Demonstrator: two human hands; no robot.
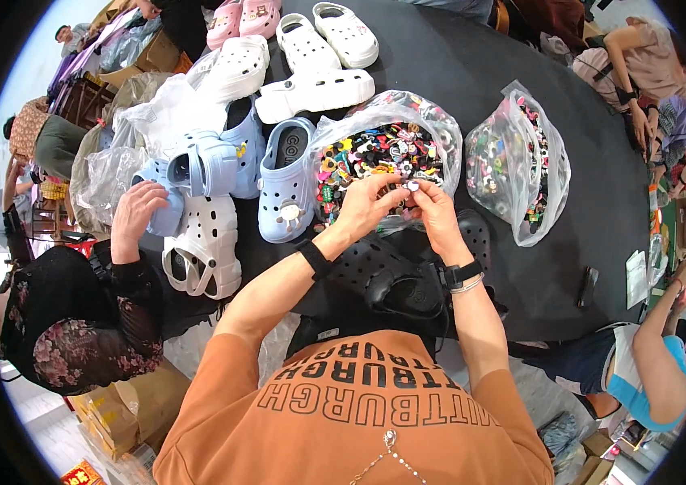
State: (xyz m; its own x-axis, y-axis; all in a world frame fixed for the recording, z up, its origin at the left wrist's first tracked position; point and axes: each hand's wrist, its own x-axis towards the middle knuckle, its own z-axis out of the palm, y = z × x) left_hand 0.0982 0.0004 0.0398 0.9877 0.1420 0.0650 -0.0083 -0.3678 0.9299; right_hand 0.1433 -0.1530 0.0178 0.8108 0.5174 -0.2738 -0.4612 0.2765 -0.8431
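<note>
My left hand [367, 206] and my right hand [438, 217] meet over the near edge of an open clear plastic bag [454, 139]. Between their pinched fingertips is a small whitish shoe charm [413, 186]; its details are too small to read. Loose colourful charms [375, 153] fill the bag. Just left of it stands a light blue clog [280, 194] with a cartoon charm on its toe. Below my wrists lie black clogs [408, 293], partly hidden by my forearms.
A second clear bag of charms [513, 174] lies to the right. White clogs [315, 90], pink clogs [244, 18] and more blue clogs [206, 162] crowd the left and far side. At left, another person's hand [138, 210] touches a blue clog. A small black object [588, 287] lies right.
</note>
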